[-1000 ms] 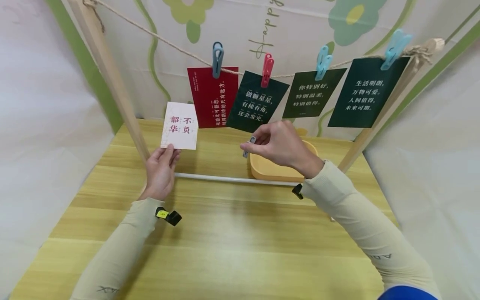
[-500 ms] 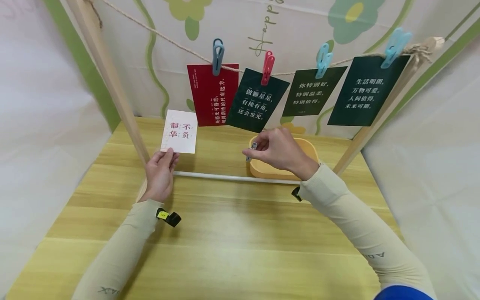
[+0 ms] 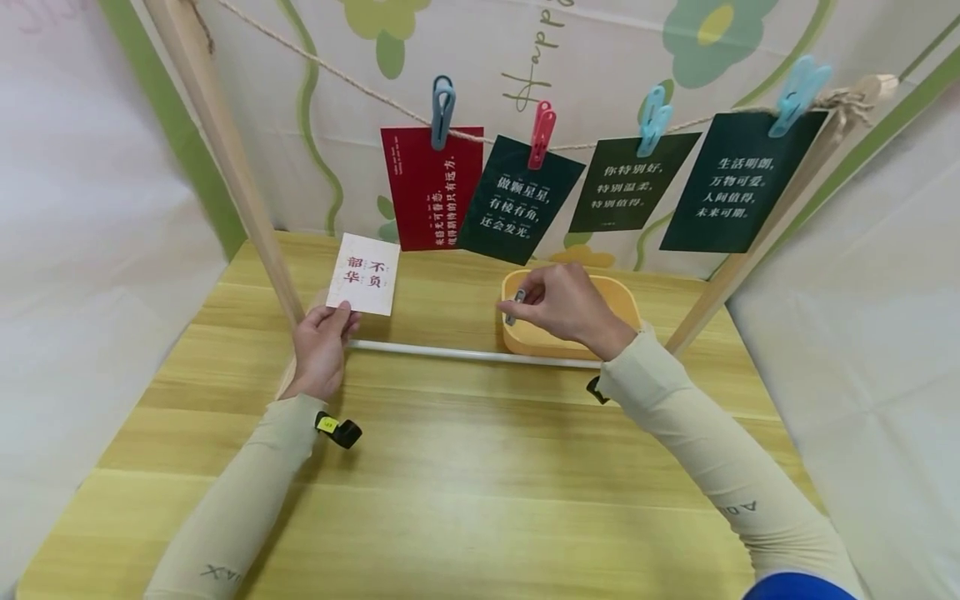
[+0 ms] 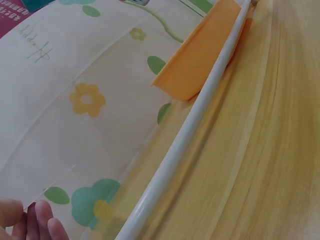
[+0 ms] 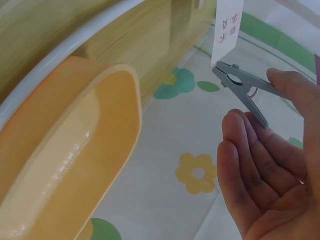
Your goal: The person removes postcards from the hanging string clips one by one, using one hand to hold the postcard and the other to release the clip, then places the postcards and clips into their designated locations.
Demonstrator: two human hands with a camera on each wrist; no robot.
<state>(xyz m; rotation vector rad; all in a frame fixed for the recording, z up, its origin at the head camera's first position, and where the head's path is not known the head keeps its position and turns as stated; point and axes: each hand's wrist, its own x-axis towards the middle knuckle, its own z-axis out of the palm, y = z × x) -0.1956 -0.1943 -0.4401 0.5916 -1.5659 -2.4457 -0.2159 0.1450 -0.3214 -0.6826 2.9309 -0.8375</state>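
Observation:
My left hand (image 3: 321,350) pinches a white card (image 3: 365,275) with red characters by its bottom edge, thumb in front. In the left wrist view only the fingertips (image 4: 44,220) show at the lower corner. Between thumb and fingers, my right hand (image 3: 566,307) holds a grey clothespin (image 3: 514,307) above the left end of a yellow tray (image 3: 510,342). Seen from the right wrist, that clothespin (image 5: 245,87) points its toothed end away from the palm. A twine line (image 3: 352,83) carries a red card (image 3: 431,192) and three dark green cards, each under its own clothespin.
Wooden posts (image 3: 225,158) at left and right (image 3: 780,200) hold the twine. A white rod (image 3: 450,354) runs low across the wooden table (image 3: 450,483) in front of the yellow tray. Behind hangs a flower-printed cloth (image 3: 480,50).
The left hand's white card has sunk lower and tilted slightly. My right hand has moved a little down and to the right with the clothespin, over the tray's edge.

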